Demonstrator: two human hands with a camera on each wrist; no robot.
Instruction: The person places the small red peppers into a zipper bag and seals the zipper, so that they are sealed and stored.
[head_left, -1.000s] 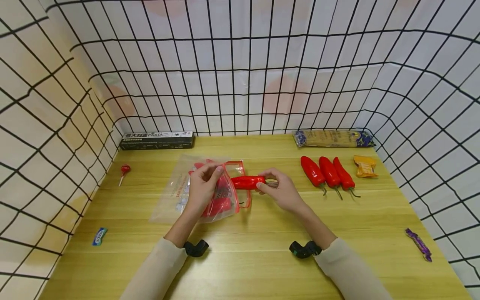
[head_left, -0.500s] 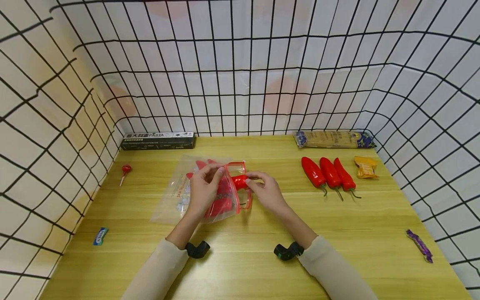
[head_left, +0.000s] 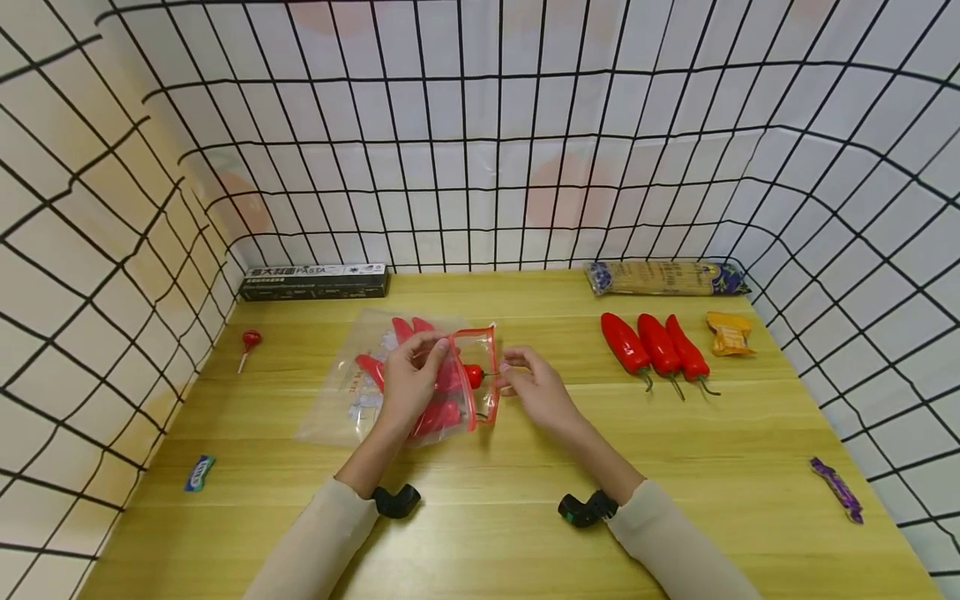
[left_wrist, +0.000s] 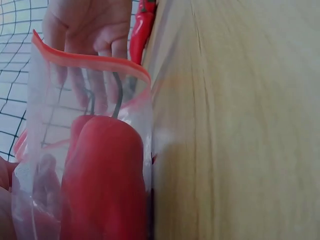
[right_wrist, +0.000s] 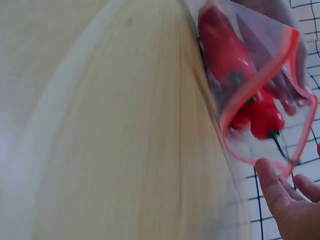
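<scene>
Black wire mesh (head_left: 462, 79) bounds the wooden tabletop (head_left: 487, 542). Clear bag (head_left: 375, 408) lies left of the tabletop's centre, red-trimmed mouth facing the right edge. Left hand (head_left: 408, 379) grasps the bag near its mouth. Right hand (head_left: 536, 387) is at the mouth, fingers parted and released; whether they touch the rim cannot be told. One pepper (head_left: 474, 375) sits just inside, stem toward the right hand; other peppers (head_left: 369, 367) lie deeper. Three loose peppers (head_left: 658, 343) lie toward the far right corner, near a yellow packet (head_left: 727, 337). Pasta box (head_left: 313, 283): far edge, left.
</scene>
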